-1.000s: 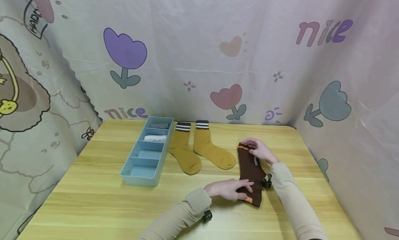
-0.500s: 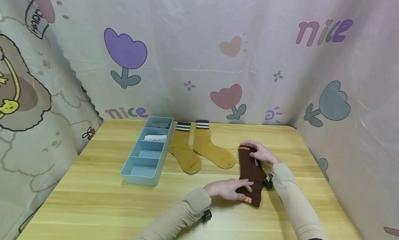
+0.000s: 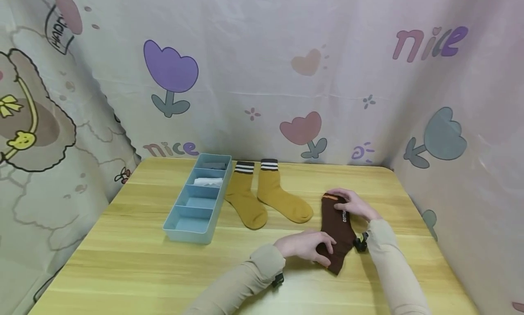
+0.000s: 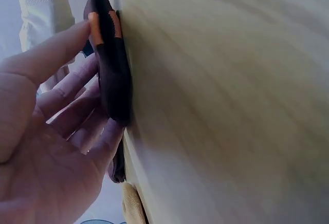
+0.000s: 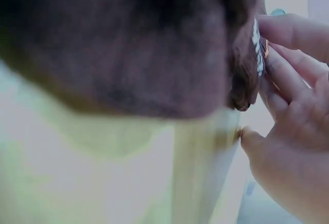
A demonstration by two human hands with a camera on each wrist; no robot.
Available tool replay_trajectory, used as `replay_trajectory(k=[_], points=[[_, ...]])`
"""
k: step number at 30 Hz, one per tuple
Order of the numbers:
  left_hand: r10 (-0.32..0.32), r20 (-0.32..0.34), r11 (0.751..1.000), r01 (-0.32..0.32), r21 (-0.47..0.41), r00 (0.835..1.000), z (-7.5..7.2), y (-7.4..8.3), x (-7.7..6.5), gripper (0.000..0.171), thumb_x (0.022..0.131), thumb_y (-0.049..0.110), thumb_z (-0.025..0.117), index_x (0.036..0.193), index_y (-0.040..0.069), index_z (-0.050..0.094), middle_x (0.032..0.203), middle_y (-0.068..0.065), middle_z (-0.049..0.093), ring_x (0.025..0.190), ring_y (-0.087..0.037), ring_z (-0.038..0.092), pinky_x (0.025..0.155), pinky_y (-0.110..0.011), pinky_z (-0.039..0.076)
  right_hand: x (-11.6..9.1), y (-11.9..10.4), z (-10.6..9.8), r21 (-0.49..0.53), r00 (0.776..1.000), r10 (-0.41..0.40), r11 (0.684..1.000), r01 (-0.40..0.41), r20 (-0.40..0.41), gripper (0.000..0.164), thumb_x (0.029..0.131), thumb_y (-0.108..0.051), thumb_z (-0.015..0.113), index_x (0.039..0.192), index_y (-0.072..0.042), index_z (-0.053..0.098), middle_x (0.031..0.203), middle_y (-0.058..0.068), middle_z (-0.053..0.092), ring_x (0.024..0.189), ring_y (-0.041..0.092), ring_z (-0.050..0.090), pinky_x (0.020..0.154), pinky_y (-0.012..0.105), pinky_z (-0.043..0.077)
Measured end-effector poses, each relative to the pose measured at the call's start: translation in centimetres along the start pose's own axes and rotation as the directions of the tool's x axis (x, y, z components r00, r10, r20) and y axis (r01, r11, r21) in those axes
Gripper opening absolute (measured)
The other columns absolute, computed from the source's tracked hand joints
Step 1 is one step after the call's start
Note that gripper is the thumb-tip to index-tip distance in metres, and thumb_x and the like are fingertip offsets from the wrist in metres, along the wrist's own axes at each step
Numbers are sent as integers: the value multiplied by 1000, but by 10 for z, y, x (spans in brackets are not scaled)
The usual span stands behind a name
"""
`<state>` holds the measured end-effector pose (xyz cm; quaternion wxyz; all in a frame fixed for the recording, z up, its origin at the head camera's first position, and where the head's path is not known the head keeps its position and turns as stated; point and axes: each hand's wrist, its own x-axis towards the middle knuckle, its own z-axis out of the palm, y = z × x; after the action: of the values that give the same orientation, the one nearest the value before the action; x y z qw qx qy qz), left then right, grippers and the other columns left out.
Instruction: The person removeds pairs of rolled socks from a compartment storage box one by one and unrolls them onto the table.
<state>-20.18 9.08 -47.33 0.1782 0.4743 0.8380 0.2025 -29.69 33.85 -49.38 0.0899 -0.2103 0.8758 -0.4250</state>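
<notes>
A pair of dark brown socks (image 3: pixel 336 228), laid one on the other, rests on the table at the right. My left hand (image 3: pixel 304 244) holds the toe end, thumb at the near edge and bent fingers on the far side. In the left wrist view two layers with orange patches show beside the thumb of that left hand (image 4: pixel 56 121). My right hand (image 3: pixel 355 205) grips the orange-trimmed cuff. Its thumb lies by white lettering, and its fingers curl over the far edge. Up close in the right wrist view, the brown socks (image 5: pixel 154 54) partly hide the right hand (image 5: pixel 293 106).
A blue four-section tray (image 3: pixel 190 237) stands left of centre, with a grey folded item (image 3: pixel 214 165) and a white folded item (image 3: pixel 209 182) in its far sections. Two mustard socks (image 3: pixel 247 203) with striped cuffs lie flat beside it. A printed curtain (image 3: pixel 245 78) hangs behind the table.
The brown socks have turned slightly, the cuff shifting right. My left fingers have bent more around the toe end, covering the orange patch. The head view has shifted a little.
</notes>
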Motion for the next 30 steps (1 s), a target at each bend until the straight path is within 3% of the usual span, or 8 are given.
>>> replay_trajectory(k=[3,7,11,16,21,25,28,30], points=[[8,-5,999,-8,33,1000,2,2,5,27,90,33,77,111,18,71,145,5,59,134,-7,53,112,-15,37,-8,4,-5,6,999,29,1000,-29,-26,49,92,-4,67,138,5,55,142,29,56,134,47,48,100,20,42],[32,0,998,-32,59,999,2,1,13,25,91,25,75,114,16,71,145,3,59,135,-8,53,112,-13,36,-15,6,-11,2,997,59,998,-59,-57,48,93,-3,65,138,7,54,141,30,56,133,48,49,101,24,44],[70,4,987,-70,144,998,0,2,21,25,95,19,69,120,17,71,147,2,58,138,-9,51,115,-14,34,-23,10,-16,-18,989,101,994,-104,-110,47,93,-1,64,138,9,53,140,32,55,133,48,50,100,25,45],[52,-26,961,-43,272,998,-1,6,28,29,97,16,64,124,24,72,149,6,56,146,-12,42,122,-21,30,-35,17,-21,-29,976,129,990,-136,-173,47,93,0,65,137,11,53,139,33,56,130,49,51,96,21,44],[-19,-147,890,84,449,989,-1,6,37,34,97,19,61,124,35,72,147,11,56,143,-10,44,123,-29,31,-48,22,-26,-27,954,187,980,-199,-235,48,93,-1,65,137,11,53,139,34,55,130,49,50,95,22,43],[-129,-246,837,238,492,961,-2,5,44,29,101,29,55,124,37,71,143,12,55,137,-11,44,123,-31,28,-56,24,-29,-48,931,234,965,-257,-278,47,95,-4,63,138,11,51,142,34,52,132,49,49,101,31,42],[-201,-278,830,314,461,939,-3,5,50,32,104,38,45,124,33,70,140,11,55,135,-13,43,125,-33,25,-60,24,-30,-45,920,254,959,-279,-299,47,96,-4,61,139,12,49,142,36,50,132,51,48,105,41,42],[-256,-281,840,357,410,925,-4,4,55,39,106,44,37,126,32,69,139,11,54,137,-12,42,126,-35,23,-62,22,-31,-50,915,260,956,-288,-309,47,97,-5,60,138,14,48,142,39,49,131,53,47,107,49,42]])
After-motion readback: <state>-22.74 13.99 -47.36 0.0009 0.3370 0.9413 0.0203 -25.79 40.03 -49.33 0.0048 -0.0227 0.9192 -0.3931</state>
